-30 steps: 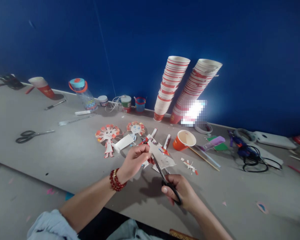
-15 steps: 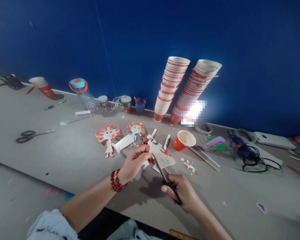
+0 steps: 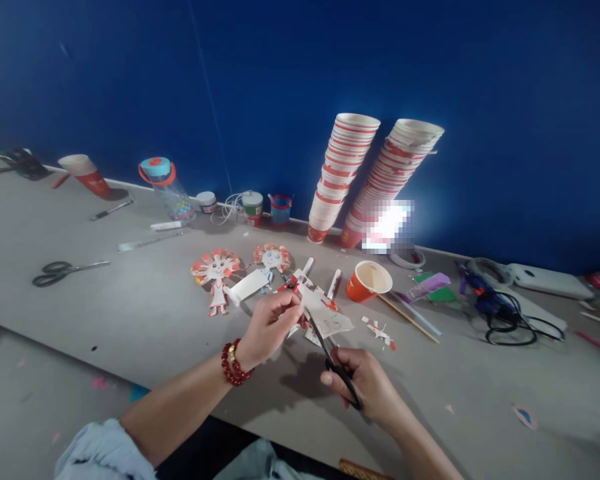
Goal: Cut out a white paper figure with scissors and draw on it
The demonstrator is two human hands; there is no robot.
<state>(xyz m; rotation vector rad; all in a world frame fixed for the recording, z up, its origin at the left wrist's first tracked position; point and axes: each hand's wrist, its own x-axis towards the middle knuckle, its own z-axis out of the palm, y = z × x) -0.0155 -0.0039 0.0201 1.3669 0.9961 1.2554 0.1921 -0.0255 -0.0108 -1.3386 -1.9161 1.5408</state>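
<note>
Between thumb and fingers, my left hand [image 3: 273, 327] pinches a piece of white paper [image 3: 330, 317] with a drawn outline on it. My right hand [image 3: 363, 380] grips the black-handled scissors [image 3: 347, 383], whose blades lie against the paper close to my left fingertips. Just beyond the hands are white and red paper scraps and markers [image 3: 334, 283]. To the left lie a paper doll [image 3: 217, 277] with a red-fringed head and a second paper figure [image 3: 271, 258] with a blue-drawn face. A rolled white strip [image 3: 250, 285] rests between them.
An orange paper cup [image 3: 369, 281] stands right of the paper, by a wooden stick [image 3: 410, 320]. Two tall cup stacks [image 3: 343, 173] lean at the blue wall. Another pair of scissors [image 3: 70, 271] lies left. A blue glue gun [image 3: 495, 303] with a black cord sits right.
Both hands stay in nearly the same place. The scissors and the paper have shifted very slightly between the hands.
</note>
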